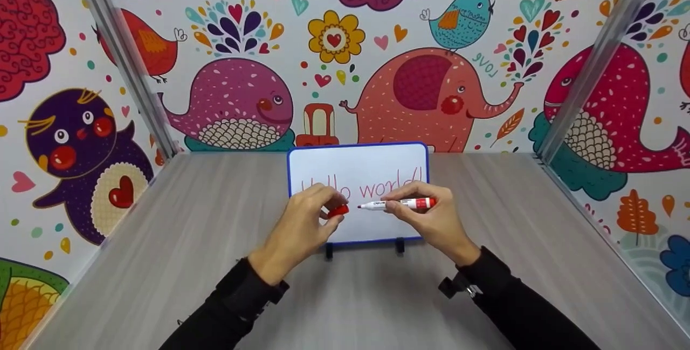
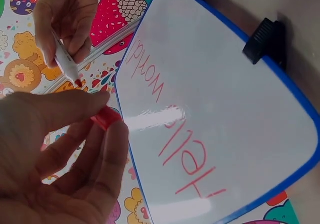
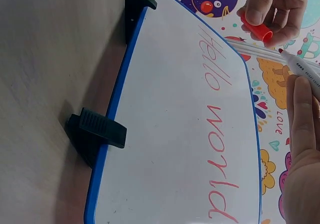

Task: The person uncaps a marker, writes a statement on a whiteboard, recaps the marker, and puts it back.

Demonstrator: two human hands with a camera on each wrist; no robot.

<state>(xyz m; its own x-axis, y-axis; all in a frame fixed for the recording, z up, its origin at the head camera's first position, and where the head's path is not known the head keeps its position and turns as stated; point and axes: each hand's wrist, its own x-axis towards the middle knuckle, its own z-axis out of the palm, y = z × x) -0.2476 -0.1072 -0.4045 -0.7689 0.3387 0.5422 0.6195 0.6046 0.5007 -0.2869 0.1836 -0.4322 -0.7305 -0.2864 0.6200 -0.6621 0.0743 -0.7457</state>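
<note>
Between thumb and fingers, my left hand (image 1: 302, 223) pinches a red marker cap (image 1: 338, 211); its open end shows in the right wrist view. My right hand (image 1: 434, 218) grips a white whiteboard marker (image 1: 396, 204) with a red end. The marker's bare red tip points left at the cap, with a small gap between them. Behind both hands stands a blue-framed whiteboard (image 1: 361, 228) bearing "Hello world!" in red handwriting. In the head view my hands cover part of the writing.
Two black feet, a left one (image 1: 329, 251) and a right one (image 1: 400, 245), hold the board's lower edge on the grey wood-grain table (image 1: 215, 242). Printed cartoon wall panels (image 1: 334, 86) enclose the back and sides, with metal posts at the corners.
</note>
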